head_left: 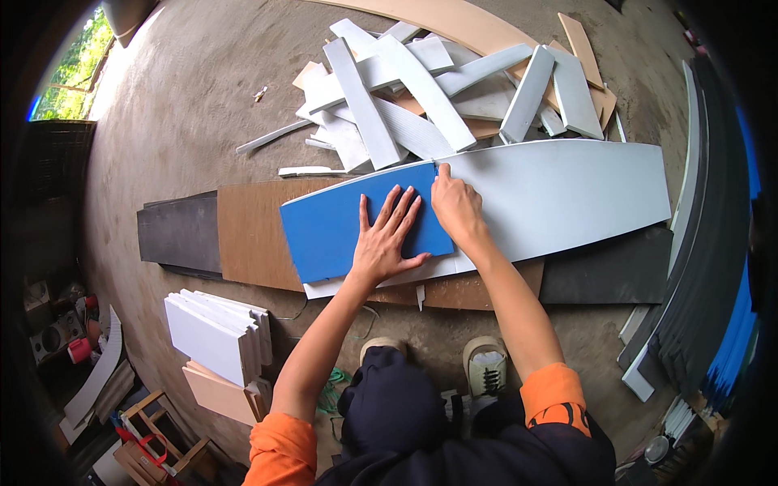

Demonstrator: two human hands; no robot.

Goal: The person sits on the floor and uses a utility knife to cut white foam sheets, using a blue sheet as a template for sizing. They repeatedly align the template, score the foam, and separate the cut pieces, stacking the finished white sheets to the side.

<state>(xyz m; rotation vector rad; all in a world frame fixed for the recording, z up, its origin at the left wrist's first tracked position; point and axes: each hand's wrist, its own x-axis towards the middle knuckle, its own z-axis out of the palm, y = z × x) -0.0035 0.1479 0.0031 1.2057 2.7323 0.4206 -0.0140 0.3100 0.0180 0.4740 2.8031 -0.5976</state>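
My left hand (384, 241) lies flat with fingers spread on a blue rectangular board (318, 228), pressing on its face. The blue board rests on a long white panel (571, 188) and covers most of its left part. My right hand (458, 204) is closed in a fist at the blue board's far right corner, over the white panel. Whatever it grips is mostly hidden by the fingers; only a small dark bit shows by the board's edge. Beneath the panel are a brown board (258, 235) and black sheets (180, 233).
A jumbled heap of white offcuts (421, 89) and tan strips (577, 49) lies beyond the panel. Stacked white pieces (209, 340) stand near left, above tan ones (217, 393). Long black strips (703, 243) and blue strips (744, 324) line the right side. My shoes are close below.
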